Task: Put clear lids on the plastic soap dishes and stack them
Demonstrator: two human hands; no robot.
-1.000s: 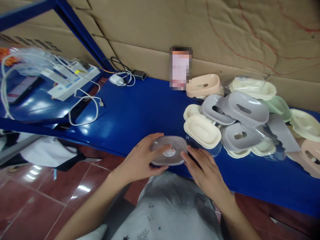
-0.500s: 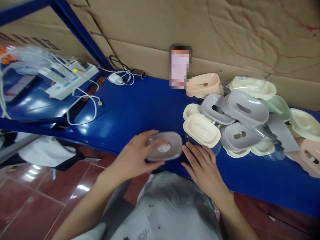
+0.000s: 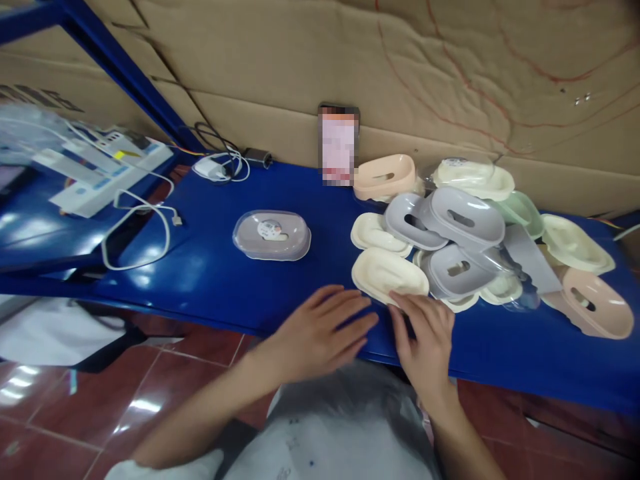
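My left hand (image 3: 333, 327) hovers over the near edge of the blue table, fingers stretched out toward the right, holding nothing. My right hand (image 3: 425, 333) has its fingers closed at the near rim of a cream oval soap dish (image 3: 389, 272); the fingertips are partly hidden. A grey soap dish (image 3: 273, 235) under a clear cover with a round sticker rests on the table, beyond my left hand. Beside the cream dish lies a pile of oval dishes: a grey one (image 3: 463, 217) on top, a peach one (image 3: 385, 177) behind, a pale green one (image 3: 523, 212) farther right.
A phone (image 3: 339, 147), its screen blurred, leans on the cardboard wall (image 3: 260, 80) at the back. Left of it sit a white charger (image 3: 210, 169) and a power strip (image 3: 110, 177) with loose cables. A pink dish (image 3: 597, 303) lies far right on the blue table (image 3: 200, 267).
My left hand has let go of the covered grey dish, which now sits farther left on the table, and has moved right. My right hand has closed at the cream dish. The view has shifted.
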